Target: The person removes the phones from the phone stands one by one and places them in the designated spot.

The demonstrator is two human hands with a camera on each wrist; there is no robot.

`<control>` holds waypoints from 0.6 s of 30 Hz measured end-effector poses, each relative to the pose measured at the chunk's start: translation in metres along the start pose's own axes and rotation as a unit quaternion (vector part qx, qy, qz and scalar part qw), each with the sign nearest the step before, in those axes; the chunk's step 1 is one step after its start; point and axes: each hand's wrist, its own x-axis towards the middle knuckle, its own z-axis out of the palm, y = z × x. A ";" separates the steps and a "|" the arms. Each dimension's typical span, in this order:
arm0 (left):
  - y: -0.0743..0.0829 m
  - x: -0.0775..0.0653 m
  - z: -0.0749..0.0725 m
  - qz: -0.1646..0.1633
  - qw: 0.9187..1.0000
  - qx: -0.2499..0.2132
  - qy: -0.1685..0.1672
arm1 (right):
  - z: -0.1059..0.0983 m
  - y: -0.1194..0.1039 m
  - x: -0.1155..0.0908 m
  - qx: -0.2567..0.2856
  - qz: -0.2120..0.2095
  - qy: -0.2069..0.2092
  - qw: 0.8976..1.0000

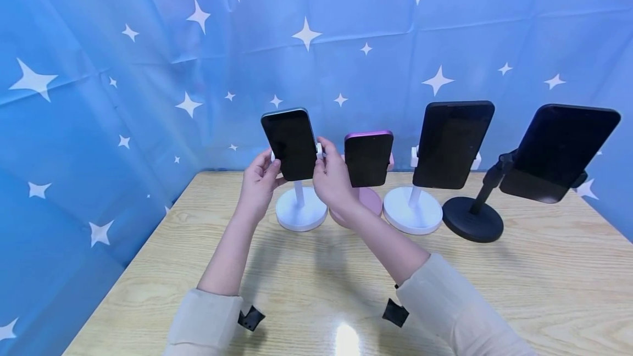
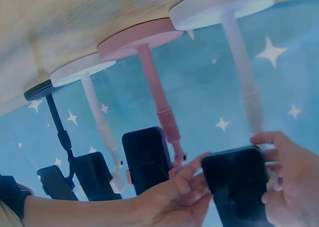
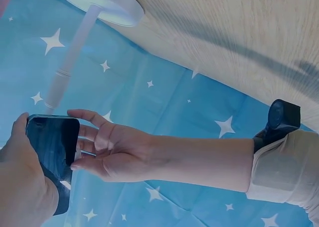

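A smartphone with a dark screen leans upright in the clamp of a white phone stand. My left hand grips its left edge low down, the thumb on the front side. At the opposite edge, my right hand holds the phone beside the white clamp arm. The left wrist view, turned upside down, shows fingertips of the left hand at the bottom edge of the phone. Fingers behind the phone are partly hidden.
To the right stand a pink phone stand with a purple-edged phone, a white stand with a larger phone, and a black stand with a tilted phone. The wooden table meets a blue starry curtain.
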 end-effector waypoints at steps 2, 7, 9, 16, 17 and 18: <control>0.000 0.000 -0.001 -0.001 1.000 0.000 -0.009 | -0.002 0.001 0.001 -0.017 -0.015 -0.008 1.000; 0.000 -0.003 -0.003 0.008 1.000 -0.010 -0.026 | -0.007 0.004 0.001 -0.051 -0.054 -0.027 0.997; -0.001 -0.004 -0.003 0.016 0.999 -0.018 -0.029 | -0.009 0.005 0.001 -0.055 -0.064 -0.033 0.996; -0.006 -0.007 -0.005 0.039 0.998 -0.017 -0.038 | -0.013 0.007 -0.002 -0.074 -0.078 -0.044 0.993; -0.006 -0.007 -0.005 0.042 0.998 -0.016 -0.039 | -0.013 0.007 -0.003 -0.075 -0.078 -0.047 0.993; -0.007 -0.008 -0.006 0.045 0.998 -0.017 -0.039 | -0.014 0.007 -0.004 -0.077 -0.077 -0.049 0.993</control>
